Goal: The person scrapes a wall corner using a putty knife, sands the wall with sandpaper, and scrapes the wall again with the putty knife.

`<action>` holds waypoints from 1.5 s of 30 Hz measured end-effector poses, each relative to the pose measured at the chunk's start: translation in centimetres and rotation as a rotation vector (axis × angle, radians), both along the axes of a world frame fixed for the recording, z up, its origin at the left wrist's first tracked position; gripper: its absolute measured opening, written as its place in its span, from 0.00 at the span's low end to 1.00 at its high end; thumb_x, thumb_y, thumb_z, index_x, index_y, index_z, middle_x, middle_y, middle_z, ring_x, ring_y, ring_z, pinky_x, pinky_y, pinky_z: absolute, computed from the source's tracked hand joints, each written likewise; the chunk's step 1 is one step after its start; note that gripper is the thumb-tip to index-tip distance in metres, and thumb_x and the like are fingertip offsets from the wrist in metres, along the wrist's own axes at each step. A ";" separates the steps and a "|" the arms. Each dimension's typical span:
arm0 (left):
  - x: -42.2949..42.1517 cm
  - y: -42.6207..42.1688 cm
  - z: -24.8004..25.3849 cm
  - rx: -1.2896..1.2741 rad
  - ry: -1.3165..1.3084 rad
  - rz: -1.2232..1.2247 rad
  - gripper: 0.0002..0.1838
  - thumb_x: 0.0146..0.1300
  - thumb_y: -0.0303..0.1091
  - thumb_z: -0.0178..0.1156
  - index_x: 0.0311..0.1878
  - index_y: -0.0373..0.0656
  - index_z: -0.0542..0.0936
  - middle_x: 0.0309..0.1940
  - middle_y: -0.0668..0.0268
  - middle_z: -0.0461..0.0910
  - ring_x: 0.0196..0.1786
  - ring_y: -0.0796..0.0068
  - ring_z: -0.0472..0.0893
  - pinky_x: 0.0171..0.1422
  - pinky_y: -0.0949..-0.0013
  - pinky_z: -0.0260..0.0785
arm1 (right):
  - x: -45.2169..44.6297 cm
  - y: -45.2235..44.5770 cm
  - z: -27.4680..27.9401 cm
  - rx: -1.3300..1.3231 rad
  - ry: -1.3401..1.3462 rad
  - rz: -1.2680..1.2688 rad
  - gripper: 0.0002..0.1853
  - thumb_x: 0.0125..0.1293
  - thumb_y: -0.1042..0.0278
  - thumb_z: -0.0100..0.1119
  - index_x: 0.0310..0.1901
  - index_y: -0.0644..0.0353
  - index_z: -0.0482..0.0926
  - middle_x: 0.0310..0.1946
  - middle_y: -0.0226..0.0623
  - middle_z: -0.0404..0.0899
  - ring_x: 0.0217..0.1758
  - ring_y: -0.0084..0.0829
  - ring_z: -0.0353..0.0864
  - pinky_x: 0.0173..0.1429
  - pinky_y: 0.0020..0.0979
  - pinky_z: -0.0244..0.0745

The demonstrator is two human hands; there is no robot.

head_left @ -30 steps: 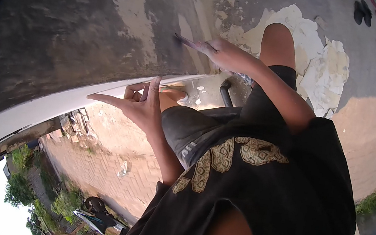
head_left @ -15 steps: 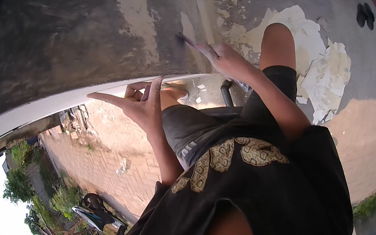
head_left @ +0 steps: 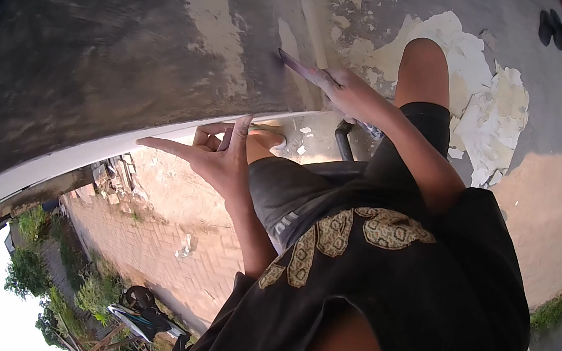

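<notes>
My left hand point(head_left: 222, 160) is at the white edge strip point(head_left: 75, 155) of the dark wall surface point(head_left: 96, 56). Its index finger is stretched out and its thumb raised, with the other fingers bent and nothing visible in them. My right hand point(head_left: 350, 95) grips a thin, flat tool point(head_left: 298, 65), seen nearly edge-on. The tool's dark far end lies against the wall surface, near a pale patch point(head_left: 211, 8). Pale smears mark the right thumb and fingers.
White flakes and sheets point(head_left: 492, 126) lie on the grey floor beside my bare knee point(head_left: 425, 70). A dark pipe point(head_left: 343, 140) stands by my legs. Dark footwear point(head_left: 552, 28) lies at the upper right. Brick paving point(head_left: 142, 246), rubble point(head_left: 118, 181) and plants point(head_left: 98, 299) are at the lower left.
My right hand and the tool have moved slightly right and down in view. My left hand keeps its pose while the whole view shifts a little.
</notes>
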State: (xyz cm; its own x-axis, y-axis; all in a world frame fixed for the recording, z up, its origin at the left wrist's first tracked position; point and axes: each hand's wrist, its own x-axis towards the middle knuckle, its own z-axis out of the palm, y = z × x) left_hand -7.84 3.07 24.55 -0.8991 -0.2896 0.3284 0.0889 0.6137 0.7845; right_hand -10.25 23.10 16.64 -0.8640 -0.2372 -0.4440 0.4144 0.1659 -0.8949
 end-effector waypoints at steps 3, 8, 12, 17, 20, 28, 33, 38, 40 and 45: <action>-0.1 0.7 0.2 0.073 0.002 -0.013 0.64 0.48 0.19 0.66 0.73 0.45 0.24 0.22 0.66 0.75 0.26 0.84 0.74 0.29 0.79 0.67 | -0.4 -1.0 -3.0 0.111 0.248 -0.088 0.29 0.74 0.43 0.38 0.51 0.63 0.78 0.14 0.32 0.60 0.18 0.26 0.62 0.27 0.31 0.63; 0.0 0.9 0.2 0.014 -0.019 0.027 0.63 0.49 0.19 0.66 0.73 0.44 0.24 0.24 0.66 0.75 0.27 0.83 0.75 0.30 0.79 0.68 | -0.4 -0.2 -4.2 0.089 0.199 -0.005 0.29 0.75 0.44 0.37 0.48 0.64 0.78 0.15 0.33 0.58 0.22 0.28 0.60 0.31 0.34 0.61; 0.1 1.5 0.6 0.054 -0.050 0.056 0.63 0.49 0.19 0.66 0.73 0.44 0.25 0.24 0.65 0.75 0.28 0.82 0.75 0.31 0.78 0.69 | -0.2 -0.4 -4.2 0.115 0.317 -0.063 0.28 0.75 0.46 0.36 0.46 0.66 0.78 0.15 0.35 0.56 0.21 0.29 0.59 0.30 0.35 0.60; 0.2 0.8 0.0 0.144 0.000 -0.011 0.63 0.49 0.20 0.67 0.74 0.44 0.25 0.25 0.65 0.75 0.28 0.81 0.76 0.33 0.77 0.70 | -0.1 -0.9 -4.5 0.119 0.355 -0.075 0.28 0.75 0.45 0.37 0.46 0.65 0.78 0.15 0.39 0.59 0.20 0.31 0.60 0.30 0.35 0.62; 0.1 1.2 0.3 0.138 0.017 -0.033 0.63 0.50 0.20 0.67 0.74 0.45 0.26 0.26 0.64 0.75 0.28 0.80 0.76 0.33 0.77 0.71 | -0.2 -0.7 -5.9 0.158 0.345 -0.054 0.29 0.75 0.44 0.37 0.46 0.66 0.79 0.15 0.41 0.61 0.21 0.31 0.62 0.30 0.35 0.62; 0.1 0.4 0.0 -0.015 -0.024 0.015 0.63 0.50 0.21 0.67 0.74 0.44 0.25 0.27 0.63 0.76 0.30 0.79 0.76 0.35 0.76 0.72 | -0.8 -0.8 -4.7 0.069 0.310 -0.113 0.33 0.74 0.44 0.37 0.26 0.70 0.72 0.11 0.41 0.58 0.15 0.35 0.58 0.26 0.41 0.58; -0.4 0.2 -0.4 0.050 0.020 -0.032 0.62 0.50 0.20 0.66 0.73 0.44 0.25 0.27 0.64 0.75 0.30 0.79 0.76 0.36 0.75 0.72 | -0.2 -0.4 -4.2 0.052 0.270 -0.111 0.31 0.74 0.44 0.38 0.31 0.70 0.74 0.13 0.42 0.61 0.16 0.36 0.61 0.28 0.41 0.60; -0.4 0.7 0.0 0.128 0.025 -0.052 0.62 0.49 0.20 0.65 0.73 0.44 0.24 0.27 0.64 0.75 0.31 0.79 0.76 0.36 0.77 0.72 | -0.7 -1.0 -4.7 0.103 0.362 -0.095 0.30 0.74 0.45 0.39 0.38 0.69 0.77 0.13 0.43 0.62 0.16 0.37 0.62 0.28 0.41 0.61; 0.0 1.0 0.2 0.090 -0.005 -0.027 0.62 0.50 0.20 0.65 0.73 0.44 0.24 0.27 0.64 0.75 0.31 0.79 0.76 0.37 0.76 0.72 | -0.7 -0.6 -4.6 0.118 0.315 -0.092 0.30 0.74 0.44 0.39 0.42 0.68 0.78 0.14 0.41 0.60 0.17 0.34 0.61 0.28 0.39 0.61; -0.1 1.2 0.3 0.154 -0.011 -0.016 0.62 0.50 0.21 0.65 0.73 0.44 0.25 0.28 0.63 0.76 0.33 0.78 0.77 0.38 0.76 0.72 | 0.0 -0.8 -3.9 0.031 0.268 -0.100 0.31 0.74 0.42 0.40 0.50 0.67 0.78 0.14 0.33 0.57 0.19 0.26 0.58 0.27 0.33 0.60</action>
